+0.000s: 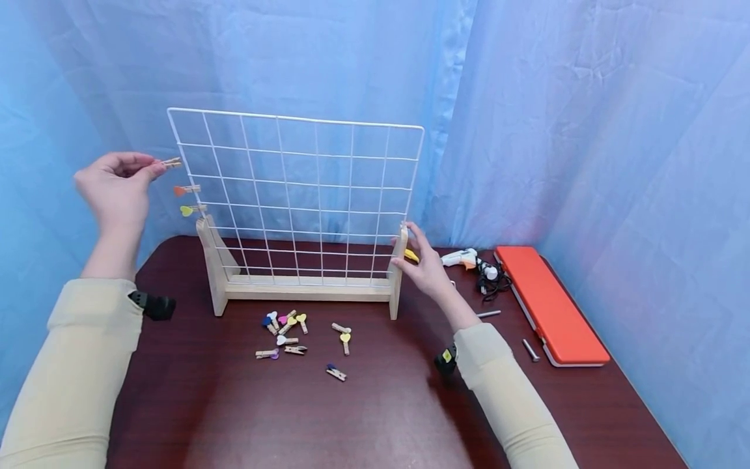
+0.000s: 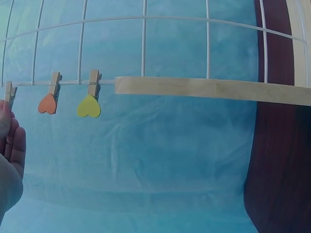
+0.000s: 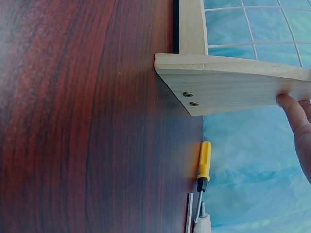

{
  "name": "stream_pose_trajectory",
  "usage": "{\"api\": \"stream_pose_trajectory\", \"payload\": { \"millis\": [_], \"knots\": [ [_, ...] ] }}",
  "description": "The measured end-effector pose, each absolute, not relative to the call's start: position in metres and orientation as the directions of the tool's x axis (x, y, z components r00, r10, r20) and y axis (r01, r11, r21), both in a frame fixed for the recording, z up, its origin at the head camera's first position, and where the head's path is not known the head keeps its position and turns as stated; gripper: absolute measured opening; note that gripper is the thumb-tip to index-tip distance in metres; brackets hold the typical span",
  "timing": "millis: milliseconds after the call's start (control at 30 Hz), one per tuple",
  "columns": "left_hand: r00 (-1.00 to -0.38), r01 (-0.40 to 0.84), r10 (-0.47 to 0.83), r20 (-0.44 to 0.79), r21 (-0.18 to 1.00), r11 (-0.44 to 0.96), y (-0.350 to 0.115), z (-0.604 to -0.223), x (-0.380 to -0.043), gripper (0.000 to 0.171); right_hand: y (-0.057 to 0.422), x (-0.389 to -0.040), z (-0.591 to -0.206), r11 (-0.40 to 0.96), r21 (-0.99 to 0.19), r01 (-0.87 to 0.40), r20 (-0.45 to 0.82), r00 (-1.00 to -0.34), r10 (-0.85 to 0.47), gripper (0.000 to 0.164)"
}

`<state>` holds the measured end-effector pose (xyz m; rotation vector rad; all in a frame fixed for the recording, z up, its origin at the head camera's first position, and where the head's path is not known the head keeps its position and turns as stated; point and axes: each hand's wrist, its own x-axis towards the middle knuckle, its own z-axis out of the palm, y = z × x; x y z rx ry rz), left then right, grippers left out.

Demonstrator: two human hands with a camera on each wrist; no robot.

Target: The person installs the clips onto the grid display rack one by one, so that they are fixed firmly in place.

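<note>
A white wire grid stands upright in a wooden stand. My left hand is at the grid's left edge and pinches a small wooden clothespin between thumb and fingers. Below it, a clothespin with an orange heart and one with a yellow heart are clipped along that same edge. On the far side, my right hand grips the upper part of the stand's right wooden leg, thumb in front and fingers reaching behind.
Several loose heart clothespins lie on the dark red table before the stand. To the right are a yellow-handled screwdriver, a white glue gun, a black cord, a metal bolt and a long orange case. Blue curtains hang behind.
</note>
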<state>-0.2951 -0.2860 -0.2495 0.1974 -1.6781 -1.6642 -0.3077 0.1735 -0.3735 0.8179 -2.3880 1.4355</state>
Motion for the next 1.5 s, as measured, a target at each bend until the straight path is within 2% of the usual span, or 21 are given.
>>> {"api": "stream_pose_trajectory", "payload": {
  "millis": [267, 567, 633, 733, 833, 967, 1100, 1300, 1500],
  "knots": [
    [-0.731, 0.300, -0.556, 0.395, 0.918, 0.258, -0.285, -0.248, -0.302, 0.029, 0.174, -0.308, -0.373, 0.363, -0.736, -0.572, 0.465, -0.816, -0.343, 0.069],
    [-0.717, 0.313, -0.519, 0.465, 0.881, 0.355, -0.284, -0.250, -0.302, 0.037, 0.172, -0.309, -0.374, 0.348, -0.738, -0.578, 0.468, -0.810, -0.353, 0.069],
    [-0.685, 0.299, -0.524, 0.506, 0.852, 0.430, -0.280, -0.253, -0.300, 0.038, 0.171, -0.309, -0.375, 0.342, -0.741, -0.578, 0.469, -0.809, -0.353, 0.069],
    [-0.598, 0.316, -0.518, 0.612, 0.774, 0.549, -0.267, -0.261, -0.293, 0.034, 0.171, -0.309, -0.375, 0.334, -0.740, -0.583, 0.473, -0.805, -0.358, 0.069],
    [-0.545, 0.382, -0.420, 0.726, 0.661, 0.646, -0.247, -0.276, -0.284, 0.026, 0.172, -0.309, -0.375, 0.337, -0.737, -0.586, 0.477, -0.804, -0.355, 0.069],
    [-0.623, 0.465, -0.165, 0.765, 0.532, 0.708, -0.223, -0.309, -0.269, 0.020, 0.173, -0.310, -0.374, 0.340, -0.738, -0.582, 0.477, -0.807, -0.348, 0.069],
    [-0.712, 0.504, 0.066, 0.699, 0.443, 0.742, -0.205, -0.348, -0.253, 0.020, 0.174, -0.310, -0.373, 0.348, -0.741, -0.575, 0.468, -0.813, -0.348, 0.069],
    [-0.800, 0.561, 0.335, 0.498, 0.421, 0.713, -0.194, -0.396, -0.230, 0.027, 0.173, -0.309, -0.373, 0.364, -0.742, -0.563, 0.456, -0.822, -0.341, 0.069],
    [-0.830, 0.556, 0.492, 0.262, 0.444, 0.702, -0.192, -0.425, -0.214, 0.028, 0.173, -0.309, -0.373, 0.358, -0.747, -0.560, 0.450, -0.822, -0.348, 0.069]
  ]
}}
